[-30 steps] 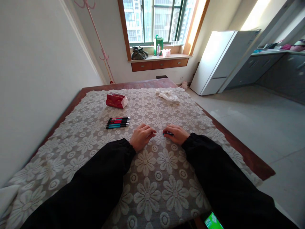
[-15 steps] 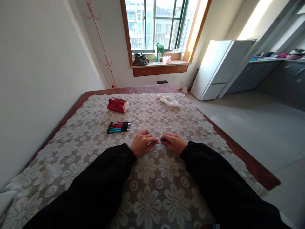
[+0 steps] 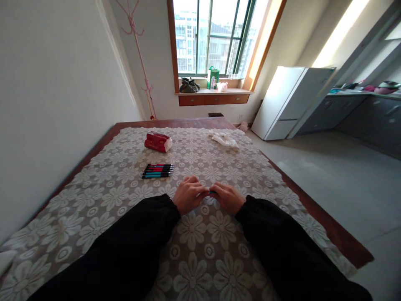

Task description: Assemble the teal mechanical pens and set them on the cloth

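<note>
Close together over the table's middle, my left hand (image 3: 191, 195) and my right hand (image 3: 227, 196) meet at their fingertips. A small blue pen part (image 3: 212, 192) shows at the fingertips of my right hand, which is closed on it; most of it is hidden. My left hand is pinched shut right beside it, and what lies between its fingers cannot be made out. Ahead and to the left, several pens (image 3: 158, 170) with black, red and blue barrels lie side by side in a row.
A lace tablecloth (image 3: 191, 232) with a flower pattern covers the wooden table. Farther back lie a red packet (image 3: 157, 142) and a crumpled white plastic bag (image 3: 226, 139). Beyond the table are a pink coat stand (image 3: 140, 58), a windowsill and a white fridge (image 3: 283, 102).
My fingertips are closer together, and less of the blue pen part shows. The camera view has tilted up slightly, so the scene sits lower. The pens in the row have not moved.
</note>
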Demonstrator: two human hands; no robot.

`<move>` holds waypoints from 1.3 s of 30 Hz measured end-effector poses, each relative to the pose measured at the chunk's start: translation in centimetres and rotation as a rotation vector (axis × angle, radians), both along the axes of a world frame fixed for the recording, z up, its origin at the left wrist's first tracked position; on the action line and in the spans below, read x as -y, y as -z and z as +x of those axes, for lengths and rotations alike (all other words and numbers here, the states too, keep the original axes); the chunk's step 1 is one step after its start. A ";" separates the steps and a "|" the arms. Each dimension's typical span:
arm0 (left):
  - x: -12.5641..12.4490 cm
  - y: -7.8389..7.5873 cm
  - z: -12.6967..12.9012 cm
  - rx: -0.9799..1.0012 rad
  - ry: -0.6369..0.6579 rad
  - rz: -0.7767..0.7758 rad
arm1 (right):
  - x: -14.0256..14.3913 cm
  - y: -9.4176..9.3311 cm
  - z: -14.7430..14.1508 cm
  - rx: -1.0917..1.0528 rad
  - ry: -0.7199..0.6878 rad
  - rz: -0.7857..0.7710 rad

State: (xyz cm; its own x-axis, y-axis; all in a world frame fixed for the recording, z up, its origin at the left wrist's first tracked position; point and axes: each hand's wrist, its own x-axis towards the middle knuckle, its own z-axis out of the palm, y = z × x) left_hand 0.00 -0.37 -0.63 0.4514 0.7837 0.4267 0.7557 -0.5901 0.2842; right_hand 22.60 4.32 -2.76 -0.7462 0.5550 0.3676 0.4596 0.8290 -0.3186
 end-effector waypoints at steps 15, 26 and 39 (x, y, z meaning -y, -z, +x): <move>0.1 -0.3 0.2 0.167 -0.125 -0.069 | -1.0 -1.0 0.9 -0.404 0.201 -0.257; -0.2 -0.5 0.4 -0.136 0.158 -0.077 | -1.6 -1.3 1.4 -0.614 0.308 -0.280; -3.3 -1.2 0.8 -0.010 0.006 -0.100 | -2.1 -0.3 1.3 -0.564 0.345 -0.244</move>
